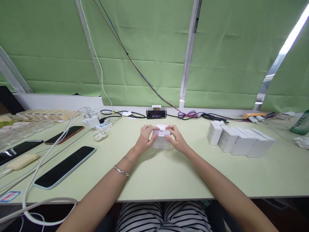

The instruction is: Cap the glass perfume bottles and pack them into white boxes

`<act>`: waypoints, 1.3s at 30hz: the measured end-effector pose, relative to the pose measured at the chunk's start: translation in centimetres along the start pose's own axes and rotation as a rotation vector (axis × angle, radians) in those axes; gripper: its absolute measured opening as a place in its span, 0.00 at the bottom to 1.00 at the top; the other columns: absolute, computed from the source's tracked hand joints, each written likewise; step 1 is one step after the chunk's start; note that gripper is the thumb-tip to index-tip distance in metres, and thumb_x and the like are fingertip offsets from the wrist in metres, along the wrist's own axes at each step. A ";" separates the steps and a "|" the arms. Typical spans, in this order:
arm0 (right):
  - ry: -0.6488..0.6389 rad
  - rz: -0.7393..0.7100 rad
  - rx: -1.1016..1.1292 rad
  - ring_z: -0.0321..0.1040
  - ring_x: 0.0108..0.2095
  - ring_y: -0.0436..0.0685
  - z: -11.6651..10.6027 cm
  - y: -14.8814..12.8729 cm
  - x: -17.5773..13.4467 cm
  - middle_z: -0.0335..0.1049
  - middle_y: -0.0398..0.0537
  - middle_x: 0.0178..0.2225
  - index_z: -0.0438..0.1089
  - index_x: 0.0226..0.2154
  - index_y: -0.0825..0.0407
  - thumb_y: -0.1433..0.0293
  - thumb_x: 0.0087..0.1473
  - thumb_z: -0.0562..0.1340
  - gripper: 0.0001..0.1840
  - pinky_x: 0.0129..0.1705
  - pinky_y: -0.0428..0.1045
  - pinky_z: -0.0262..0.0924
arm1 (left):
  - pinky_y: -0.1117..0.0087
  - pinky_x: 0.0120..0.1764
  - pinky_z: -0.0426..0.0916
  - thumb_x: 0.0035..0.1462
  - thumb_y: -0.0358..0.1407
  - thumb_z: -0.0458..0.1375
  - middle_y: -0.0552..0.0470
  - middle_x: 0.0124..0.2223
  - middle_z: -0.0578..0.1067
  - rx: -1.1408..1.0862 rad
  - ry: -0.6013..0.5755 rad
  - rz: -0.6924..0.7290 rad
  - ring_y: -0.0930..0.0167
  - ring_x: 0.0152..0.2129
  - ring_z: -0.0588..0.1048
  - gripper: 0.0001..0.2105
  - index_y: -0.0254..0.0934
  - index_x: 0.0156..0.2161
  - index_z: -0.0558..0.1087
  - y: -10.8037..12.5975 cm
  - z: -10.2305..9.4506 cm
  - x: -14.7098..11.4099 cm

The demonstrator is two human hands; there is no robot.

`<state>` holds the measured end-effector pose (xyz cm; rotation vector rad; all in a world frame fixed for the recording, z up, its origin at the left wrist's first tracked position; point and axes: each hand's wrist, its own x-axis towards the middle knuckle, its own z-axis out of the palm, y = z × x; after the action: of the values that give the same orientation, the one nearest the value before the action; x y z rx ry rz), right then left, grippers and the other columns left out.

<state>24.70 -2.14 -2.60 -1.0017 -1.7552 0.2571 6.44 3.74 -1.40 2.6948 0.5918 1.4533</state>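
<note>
A small white box (161, 144) with fine print on its front stands upright on the pale table, straight ahead of me. Its top flap is partly raised. My left hand (146, 136) grips the box's upper left corner, thumb on the front edge and fingers at the flap. On the opposite side, my right hand (176, 138) pinches the upper right corner in the same way. What is inside the box is hidden. To the right stands a row of several similar white boxes (238, 140).
A dark phone (66, 166) lies at the left, near white cables and an earphone case (100, 136). Behind the box sits a small digital clock (156, 113). Bundled black cables (214, 117) run along the wall, and a green bottle (300, 124) is at far right.
</note>
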 end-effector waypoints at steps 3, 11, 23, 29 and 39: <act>-0.081 -0.080 -0.086 0.59 0.45 0.57 -0.9 -0.7 0.1 0.55 0.52 0.41 0.68 0.37 0.50 0.63 0.54 0.54 0.12 0.49 0.56 0.57 | 0.62 0.44 0.57 0.58 0.37 0.47 0.50 0.36 0.73 0.000 -0.005 0.022 0.68 0.37 0.66 0.10 0.37 0.42 0.67 0.2 -0.4 0.1; -0.014 -0.232 -0.175 0.58 0.43 0.56 -1.5 -1.5 0.1 0.58 0.50 0.37 0.57 0.32 0.50 0.69 0.53 0.55 0.03 0.44 0.54 0.58 | 0.61 0.44 0.55 0.57 0.37 0.47 0.50 0.34 0.73 0.062 -0.049 0.082 0.66 0.37 0.64 0.10 0.37 0.38 0.69 0.4 -0.5 0.2; 0.146 -0.155 -0.147 0.60 0.32 0.52 -0.8 -0.8 -0.4 0.60 0.47 0.32 0.54 0.23 0.49 0.66 0.51 0.57 0.11 0.33 0.49 0.60 | 0.59 0.44 0.52 0.57 0.37 0.46 0.49 0.34 0.73 0.185 -0.152 0.102 0.64 0.39 0.62 0.10 0.37 0.38 0.68 -0.1 -0.9 0.5; 0.119 -0.175 -0.127 0.60 0.32 0.52 -0.9 -1.1 -0.5 0.61 0.47 0.33 0.55 0.23 0.49 0.66 0.51 0.57 0.10 0.33 0.49 0.61 | 0.59 0.42 0.52 0.56 0.38 0.48 0.50 0.31 0.73 0.260 -0.159 0.181 0.63 0.38 0.64 0.08 0.39 0.35 0.67 -0.1 -0.8 0.4; 0.123 -0.199 -0.123 0.62 0.35 0.53 -0.7 -1.1 -0.5 0.62 0.48 0.33 0.53 0.24 0.49 0.67 0.52 0.56 0.09 0.36 0.50 0.59 | 0.60 0.41 0.54 0.53 0.38 0.52 0.49 0.32 0.71 0.306 0.089 0.160 0.64 0.36 0.64 0.06 0.38 0.35 0.65 -0.2 -0.5 0.3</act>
<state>24.78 -3.33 -2.02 -0.9017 -1.7591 -0.0378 6.11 3.91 -0.94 2.9820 0.6676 1.6527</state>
